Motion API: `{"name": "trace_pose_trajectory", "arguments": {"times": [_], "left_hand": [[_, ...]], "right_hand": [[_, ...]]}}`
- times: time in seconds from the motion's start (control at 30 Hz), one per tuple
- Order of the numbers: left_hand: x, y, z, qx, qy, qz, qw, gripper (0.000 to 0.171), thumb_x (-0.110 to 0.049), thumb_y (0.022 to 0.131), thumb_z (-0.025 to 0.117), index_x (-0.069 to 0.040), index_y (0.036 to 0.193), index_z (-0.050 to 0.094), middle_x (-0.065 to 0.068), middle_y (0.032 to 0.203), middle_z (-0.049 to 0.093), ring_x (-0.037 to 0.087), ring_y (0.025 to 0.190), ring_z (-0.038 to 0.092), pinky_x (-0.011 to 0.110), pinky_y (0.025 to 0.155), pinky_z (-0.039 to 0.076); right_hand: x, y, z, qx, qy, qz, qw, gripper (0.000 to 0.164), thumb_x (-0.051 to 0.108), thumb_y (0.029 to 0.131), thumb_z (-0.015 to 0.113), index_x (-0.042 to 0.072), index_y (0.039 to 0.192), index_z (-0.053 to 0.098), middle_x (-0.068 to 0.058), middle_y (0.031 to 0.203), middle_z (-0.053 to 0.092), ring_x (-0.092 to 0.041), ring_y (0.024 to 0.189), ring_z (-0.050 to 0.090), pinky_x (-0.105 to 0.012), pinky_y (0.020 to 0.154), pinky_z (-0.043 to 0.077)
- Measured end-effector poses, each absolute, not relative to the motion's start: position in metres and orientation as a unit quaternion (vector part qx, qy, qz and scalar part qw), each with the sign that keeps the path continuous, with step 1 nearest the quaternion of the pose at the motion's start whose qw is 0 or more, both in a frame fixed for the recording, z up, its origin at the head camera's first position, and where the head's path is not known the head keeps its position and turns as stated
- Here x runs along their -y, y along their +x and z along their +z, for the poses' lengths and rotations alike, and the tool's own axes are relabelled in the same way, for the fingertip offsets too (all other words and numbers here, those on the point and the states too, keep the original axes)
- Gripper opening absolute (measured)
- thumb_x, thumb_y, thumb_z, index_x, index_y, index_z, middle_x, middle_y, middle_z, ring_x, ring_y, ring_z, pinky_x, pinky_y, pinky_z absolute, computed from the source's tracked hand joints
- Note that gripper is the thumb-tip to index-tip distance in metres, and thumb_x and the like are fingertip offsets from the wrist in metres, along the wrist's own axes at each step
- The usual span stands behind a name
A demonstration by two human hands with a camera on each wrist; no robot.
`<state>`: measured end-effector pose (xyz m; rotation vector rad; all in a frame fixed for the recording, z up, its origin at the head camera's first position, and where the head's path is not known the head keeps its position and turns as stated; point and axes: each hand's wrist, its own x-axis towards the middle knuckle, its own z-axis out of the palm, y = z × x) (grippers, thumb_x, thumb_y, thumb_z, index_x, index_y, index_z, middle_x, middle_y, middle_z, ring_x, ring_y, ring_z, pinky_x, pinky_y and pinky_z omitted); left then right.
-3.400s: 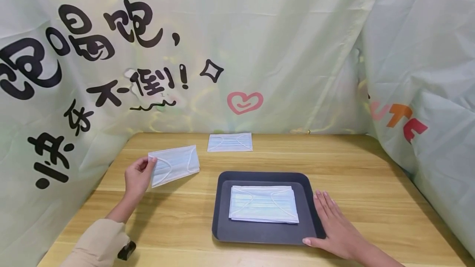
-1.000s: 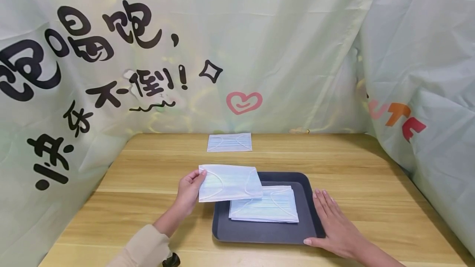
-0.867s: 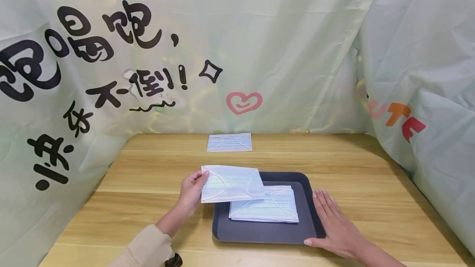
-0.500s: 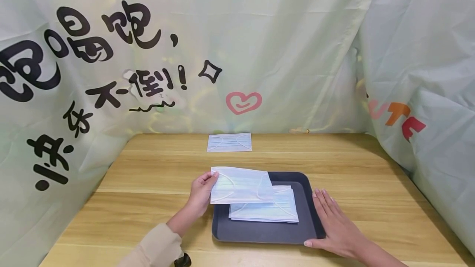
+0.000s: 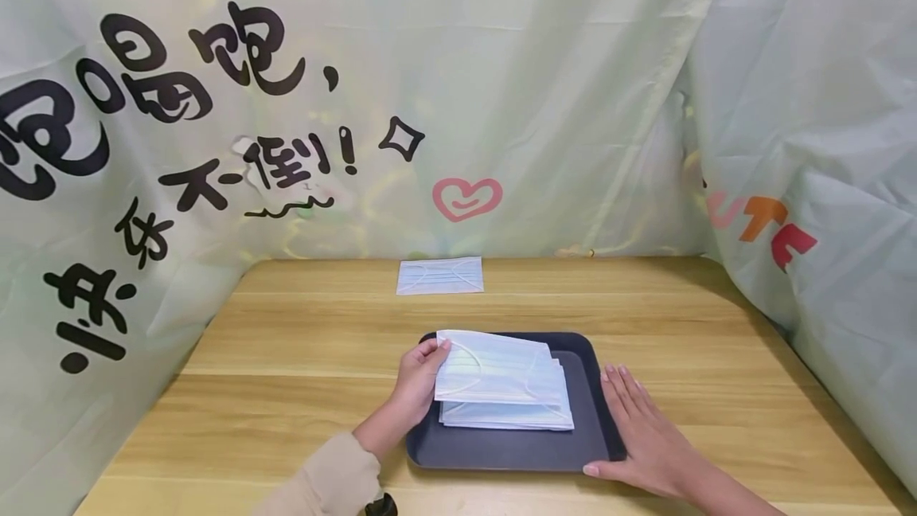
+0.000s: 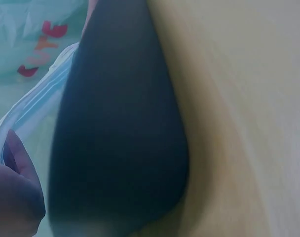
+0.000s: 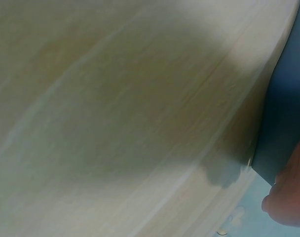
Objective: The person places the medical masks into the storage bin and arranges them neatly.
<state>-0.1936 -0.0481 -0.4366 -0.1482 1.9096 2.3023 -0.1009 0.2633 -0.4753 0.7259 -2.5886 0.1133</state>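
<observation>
In the head view my left hand (image 5: pixel 418 379) pinches the left edge of a pale blue face mask (image 5: pixel 494 369) with white ear loops. That mask overlaps a stack of face masks (image 5: pixel 509 416) lying in a dark grey tray (image 5: pixel 516 452). My right hand (image 5: pixel 648 440) lies with straight fingers along the tray's right side, thumb at its front corner. From the left wrist, the left hand (image 6: pixel 17 187) shows with the mask (image 6: pixel 41 96) between thumb and fingers, beside the tray's side (image 6: pixel 120 123). The right wrist view catches part of the right hand (image 7: pixel 290 197) at the tray (image 7: pixel 283 113).
One more face mask (image 5: pixel 440 275) lies flat near the back edge of the wooden table (image 5: pixel 286 341). Printed cloth (image 5: pixel 559 102) hangs behind the table and along both sides. A dark band (image 5: pixel 381 505) shows at the left sleeve (image 5: pixel 329 472).
My left hand has carried its mask rightward from the left of the table, past the tray's left edge, until it overlaps the stack. The right hand stays by the tray.
</observation>
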Motion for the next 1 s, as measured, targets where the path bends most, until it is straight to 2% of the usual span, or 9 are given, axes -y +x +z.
{"name": "trace_pose_trajectory", "arguments": {"times": [0.37,0.63,1.0], "left_hand": [[0.034,-0.190,-0.445,-0.640,-0.048,0.762,0.091,0.019,-0.015,0.093,0.055,0.004,0.095,0.059,-0.007,0.073,0.052,0.005,0.068,0.049,0.015,0.060,0.043],[0.035,-0.188,-0.451,-0.694,-0.053,0.711,0.098,0.030,-0.019,0.093,0.056,0.007,0.107,0.059,-0.003,0.077,0.054,0.007,0.068,0.051,0.017,0.059,0.043],[0.043,-0.190,-0.448,-0.790,-0.016,0.608,0.075,0.022,-0.013,0.088,0.061,0.006,0.099,0.066,0.000,0.069,0.057,0.008,0.059,0.047,0.019,0.051,0.039]], "right_hand": [[-0.261,-0.099,-0.473,0.939,0.257,0.038,0.226,0.120,0.072,0.065,0.062,-0.008,0.143,0.020,-0.002,0.155,-0.016,-0.012,0.142,-0.018,-0.019,0.114,-0.012],[-0.260,-0.099,-0.472,0.943,0.249,0.042,0.218,0.117,0.070,0.065,0.065,-0.008,0.142,0.022,-0.001,0.155,-0.015,-0.011,0.142,-0.019,-0.018,0.114,-0.012],[-0.260,-0.099,-0.473,0.944,0.249,0.049,0.210,0.119,0.069,0.065,0.065,-0.006,0.144,0.017,-0.001,0.155,-0.016,-0.011,0.142,-0.019,-0.018,0.113,-0.013]]}}
